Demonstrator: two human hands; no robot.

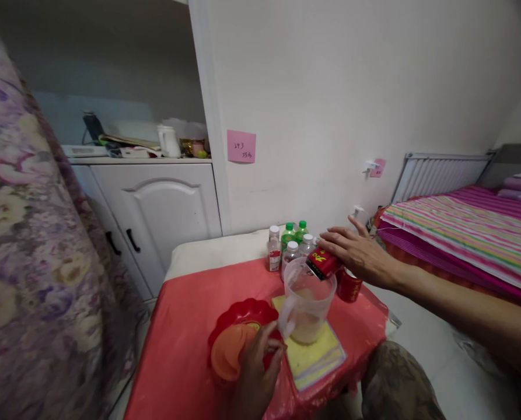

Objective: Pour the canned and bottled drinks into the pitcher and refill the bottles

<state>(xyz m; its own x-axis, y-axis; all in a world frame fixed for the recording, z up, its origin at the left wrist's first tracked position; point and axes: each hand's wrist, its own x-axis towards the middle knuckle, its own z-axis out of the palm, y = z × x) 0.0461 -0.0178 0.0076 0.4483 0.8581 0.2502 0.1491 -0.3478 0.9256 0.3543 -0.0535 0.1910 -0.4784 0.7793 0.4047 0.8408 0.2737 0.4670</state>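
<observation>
My right hand [348, 251] is wrapped over a red drink can [324, 263] with yellow lettering. The can is tilted above the rim of a clear plastic jug [310, 297], which holds some cloudy, pale liquid. No stream from the can can be made out. A folded yellow cloth [315, 364] lies under the jug. Left of the jug handle, my left hand [260, 364] has its fingers curled together; whatever they may hold is hidden. Close beside it, a smooth orange object [227, 353] rests in a red scalloped dish [229, 315].
Behind the jug stand a bottle with a red label [273, 256], green-capped bottles [289, 228] and white-capped bottles [292, 251]. Another red can [350, 286] is right of the jug. A red cloth [177, 338] covers the table. A bed [461, 233] is at right, a flowered curtain [54, 233] at left.
</observation>
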